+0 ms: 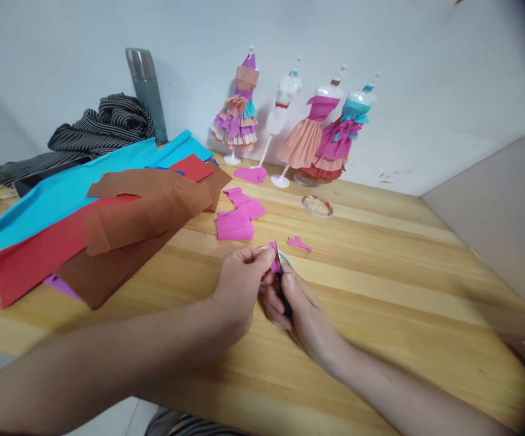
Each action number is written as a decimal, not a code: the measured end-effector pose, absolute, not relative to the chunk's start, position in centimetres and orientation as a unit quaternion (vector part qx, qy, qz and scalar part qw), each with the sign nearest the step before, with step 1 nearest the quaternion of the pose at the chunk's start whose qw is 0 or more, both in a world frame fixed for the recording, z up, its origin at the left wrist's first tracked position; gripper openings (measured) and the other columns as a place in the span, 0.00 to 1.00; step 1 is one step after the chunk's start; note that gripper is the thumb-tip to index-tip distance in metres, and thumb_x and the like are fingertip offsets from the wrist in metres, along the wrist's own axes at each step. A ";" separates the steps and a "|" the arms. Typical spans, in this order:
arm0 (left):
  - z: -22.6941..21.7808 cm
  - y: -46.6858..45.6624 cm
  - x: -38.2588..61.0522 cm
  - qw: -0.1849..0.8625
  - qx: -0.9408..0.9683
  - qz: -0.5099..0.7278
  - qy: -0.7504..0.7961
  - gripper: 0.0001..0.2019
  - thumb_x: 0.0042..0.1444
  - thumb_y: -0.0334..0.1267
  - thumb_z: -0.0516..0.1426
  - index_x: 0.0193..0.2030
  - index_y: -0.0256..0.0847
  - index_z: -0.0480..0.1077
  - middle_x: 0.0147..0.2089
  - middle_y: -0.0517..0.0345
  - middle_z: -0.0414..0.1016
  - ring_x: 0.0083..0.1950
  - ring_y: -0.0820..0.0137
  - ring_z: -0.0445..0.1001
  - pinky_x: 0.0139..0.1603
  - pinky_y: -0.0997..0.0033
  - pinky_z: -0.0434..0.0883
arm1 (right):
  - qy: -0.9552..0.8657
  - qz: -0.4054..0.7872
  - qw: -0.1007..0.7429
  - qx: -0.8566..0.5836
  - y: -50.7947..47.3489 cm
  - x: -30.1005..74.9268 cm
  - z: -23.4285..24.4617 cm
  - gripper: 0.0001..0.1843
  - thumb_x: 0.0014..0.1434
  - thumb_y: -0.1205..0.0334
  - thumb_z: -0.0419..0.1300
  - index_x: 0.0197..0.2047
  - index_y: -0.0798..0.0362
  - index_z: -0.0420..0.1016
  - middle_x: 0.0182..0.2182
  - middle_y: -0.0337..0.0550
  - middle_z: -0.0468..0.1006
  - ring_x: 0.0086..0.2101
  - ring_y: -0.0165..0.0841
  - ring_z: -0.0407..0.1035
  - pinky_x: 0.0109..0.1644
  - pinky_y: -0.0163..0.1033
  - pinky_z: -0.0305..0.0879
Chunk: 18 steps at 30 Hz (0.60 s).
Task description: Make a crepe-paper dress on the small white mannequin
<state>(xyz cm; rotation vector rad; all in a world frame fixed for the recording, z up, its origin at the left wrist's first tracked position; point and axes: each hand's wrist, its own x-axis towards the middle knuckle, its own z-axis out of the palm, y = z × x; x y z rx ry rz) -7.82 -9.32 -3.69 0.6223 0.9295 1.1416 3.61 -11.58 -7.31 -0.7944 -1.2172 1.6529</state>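
Our bare forearms extend, left hand pinching a small magenta paper strip, right hand gripping black-handled metal scissors.

A whitish wall stands behind the wooden tabletop — a beige panel along its right side, pale floor tiles below.
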 end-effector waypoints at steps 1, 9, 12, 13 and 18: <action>-3.6 -9.3 -7.8 0.696 0.277 0.514 0.419 0.22 0.45 0.51 0.65 0.20 0.37 0.62 0.17 0.65 0.61 0.16 0.80 0.60 0.17 0.79 0.59 | -0.495 0.669 0.452 -0.322 -11.6 3.6 -7.4 0.19 0.68 0.44 0.49 0.39 0.51 0.64 0.18 0.28 0.56 0.16 0.22 0.45 0.18 0.29 0.43; -3.7 -9.5 -7.9 0.707 0.264 0.502 0.422 0.20 0.45 0.51 0.65 0.24 0.37 0.66 0.17 0.64 0.65 0.16 0.78 0.62 0.17 0.78 0.60 | -0.502 0.671 0.441 -0.321 -11.6 3.6 -7.2 0.19 0.68 0.43 0.49 0.36 0.51 0.62 0.18 0.27 0.53 0.17 0.23 0.43 0.18 0.29 0.41; -3.8 -9.6 -7.9 0.712 0.267 0.496 0.420 0.19 0.46 0.51 0.65 0.26 0.37 0.66 0.18 0.64 0.66 0.15 0.78 0.63 0.17 0.77 0.60 | -0.501 0.671 0.440 -0.323 -11.6 3.6 -7.1 0.19 0.67 0.42 0.50 0.36 0.50 0.62 0.18 0.27 0.52 0.17 0.23 0.43 0.18 0.30 0.40; -3.9 -9.6 -7.9 0.711 0.267 0.495 0.421 0.19 0.46 0.51 0.65 0.25 0.37 0.66 0.17 0.64 0.66 0.15 0.78 0.63 0.17 0.77 0.60 | -0.501 0.671 0.440 -0.324 -11.6 3.6 -7.0 0.20 0.67 0.42 0.50 0.35 0.50 0.62 0.18 0.27 0.52 0.17 0.23 0.43 0.18 0.30 0.40; -3.9 -9.5 -7.9 0.703 0.270 0.502 0.426 0.19 0.46 0.50 0.65 0.24 0.37 0.66 0.17 0.62 0.67 0.17 0.78 0.64 0.19 0.77 0.62 | -0.495 0.675 0.443 -0.323 -11.4 3.6 -7.1 0.20 0.67 0.43 0.50 0.32 0.50 0.61 0.18 0.27 0.52 0.17 0.22 0.42 0.18 0.30 0.41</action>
